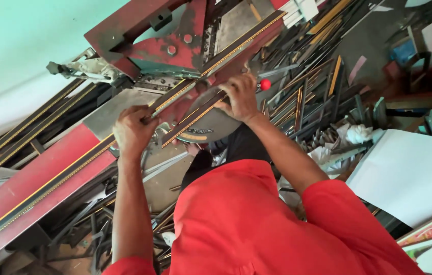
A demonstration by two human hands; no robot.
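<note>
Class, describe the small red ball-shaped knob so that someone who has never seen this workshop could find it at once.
Start at the big red metal cutting machine at the top centre, where long gold-trimmed frame mouldings cross its bed. Follow them to the right hand pressing a short moulding piece down. Just right of its knuckles sits the red knob, the only round, glossy shape among straight dark strips.

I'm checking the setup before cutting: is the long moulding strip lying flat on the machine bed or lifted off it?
Flat. The long moulding strip lies along the red bed, with the left hand pressing on it and the right hand on a shorter piece.
</note>
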